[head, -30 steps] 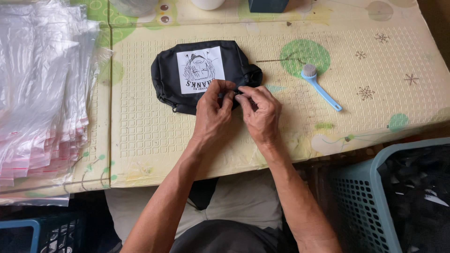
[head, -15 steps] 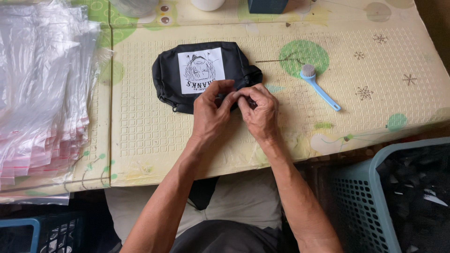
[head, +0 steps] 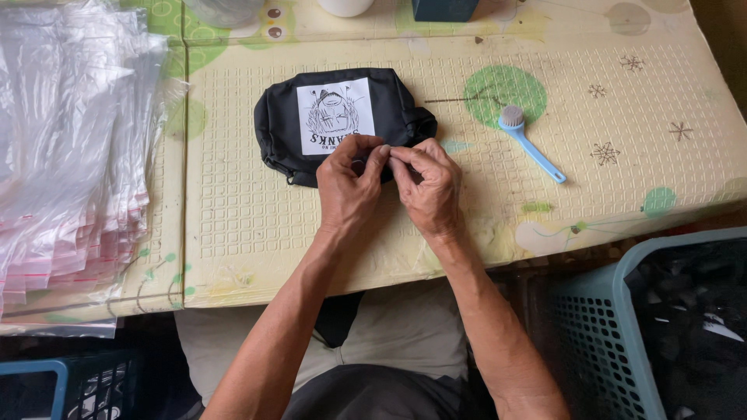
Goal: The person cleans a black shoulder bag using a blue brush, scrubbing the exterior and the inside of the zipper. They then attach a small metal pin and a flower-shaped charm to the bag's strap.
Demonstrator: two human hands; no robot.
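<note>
1. Black fabric pouch (head: 342, 124) with a white printed patch lies flat on the pale embossed table mat (head: 622, 101), toward its far middle.
2. A thick stack of clear plastic bags (head: 70, 155) covers the left end of the table, well apart from the pouch.
3. A teal plastic basket (head: 599, 334) stands below the table's right edge, with dark items inside.
4. The left hand (head: 348, 190) and right hand (head: 429, 187) are pressed close together at the pouch's near edge, fingertips touching; both pinch a small bit there, too small to make out.
5. A light blue brush (head: 531, 144) with a round head lies just right of the pouch, near the right hand.
</note>
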